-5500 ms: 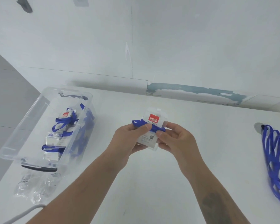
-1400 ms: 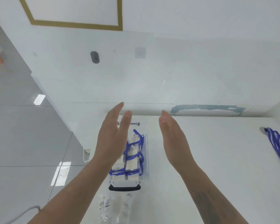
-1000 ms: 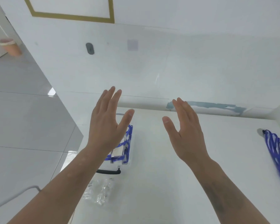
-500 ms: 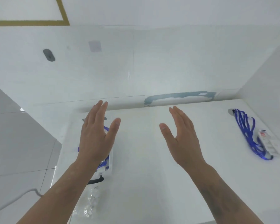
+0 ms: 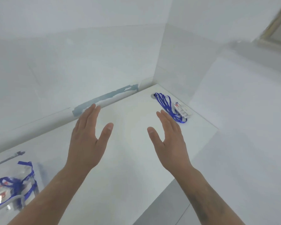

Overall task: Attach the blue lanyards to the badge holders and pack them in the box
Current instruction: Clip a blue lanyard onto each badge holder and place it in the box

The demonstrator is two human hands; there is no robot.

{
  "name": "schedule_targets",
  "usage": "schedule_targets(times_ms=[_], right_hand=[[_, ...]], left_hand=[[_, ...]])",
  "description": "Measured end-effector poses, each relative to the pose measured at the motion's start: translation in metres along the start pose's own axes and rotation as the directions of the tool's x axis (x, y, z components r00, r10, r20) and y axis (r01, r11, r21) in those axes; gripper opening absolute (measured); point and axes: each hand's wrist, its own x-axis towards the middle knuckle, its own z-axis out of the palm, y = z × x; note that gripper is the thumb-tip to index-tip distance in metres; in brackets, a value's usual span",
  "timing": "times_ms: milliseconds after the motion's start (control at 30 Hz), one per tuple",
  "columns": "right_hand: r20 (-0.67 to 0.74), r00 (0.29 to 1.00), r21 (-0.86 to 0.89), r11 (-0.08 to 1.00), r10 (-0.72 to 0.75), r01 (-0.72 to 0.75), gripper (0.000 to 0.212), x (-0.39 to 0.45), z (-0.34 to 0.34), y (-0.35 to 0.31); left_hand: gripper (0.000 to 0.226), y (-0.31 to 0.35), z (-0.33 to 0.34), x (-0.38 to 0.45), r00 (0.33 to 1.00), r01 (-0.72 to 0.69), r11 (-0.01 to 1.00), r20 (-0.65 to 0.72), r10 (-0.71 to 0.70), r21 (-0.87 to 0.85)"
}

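While both arms reach forward from the bottom of the view, the left hand (image 5: 86,142) and the right hand (image 5: 169,142) hover above a white surface (image 5: 128,168), palms turned toward each other, fingers straight and spread wide, holding nothing. They are well apart, with bare white top between them.

At 8 o'clock, cut off by the picture's left edge, sits the clear plastic box (image 5: 15,189). Inside it lie packed badge holders (image 5: 2,195) wrapped in blue straps (image 5: 16,182); the view there is blurred, so their number cannot be told. Keeping the box close on the left likely makes it an easy drop for finished pieces.

At 1 o'clock, near the far corner where two white walls meet, lies a loose bundle of blue lanyards (image 5: 166,104), and just beside it, touching its right side, a small stack of unused badge holders (image 5: 182,110). This supply is just beyond the right hand's fingertips, so that hand seems best placed to fetch the next pair.

The surface ends in a right edge running from about 3 o'clock down to 5 o'clock, with grey floor (image 5: 165,208) below. The supply pile sits near that side, so a careless sweep could push it off. The middle offers plenty of open room for working.
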Motion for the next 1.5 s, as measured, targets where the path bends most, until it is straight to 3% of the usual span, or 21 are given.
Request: schedule_targets(times_ms=[833, 1100, 1300, 1500], right_hand=[[-0.063, 0.996, 0.049, 0.997, 0.061, -0.058, 0.055, 0.009, -0.012, 0.037], [-0.021, 1.000, 0.043, 0.999, 0.013, -0.012, 0.061, 0.074, -0.027, 0.094], [0.071, 0.997, 0.086, 0.996, 0.000, -0.006, 0.053, 0.153, -0.040, 0.167], [0.117, 0.991, 0.065, 0.995, 0.067, -0.075, 0.050, 0.210, -0.056, 0.249]], left_hand=[[0.067, 0.025, 0.034, 0.015, 0.996, -0.056, 0.998, 0.064, 0.058, -0.032], [0.067, 0.053, 0.090, 0.054, 0.999, -0.008, 1.000, 0.032, 0.007, 0.006], [0.063, 0.085, 0.160, 0.099, 0.995, 0.104, 0.994, 0.005, -0.105, 0.042], [0.058, 0.119, 0.242, 0.130, 0.980, 0.168, 0.984, 0.098, -0.173, 0.063]])
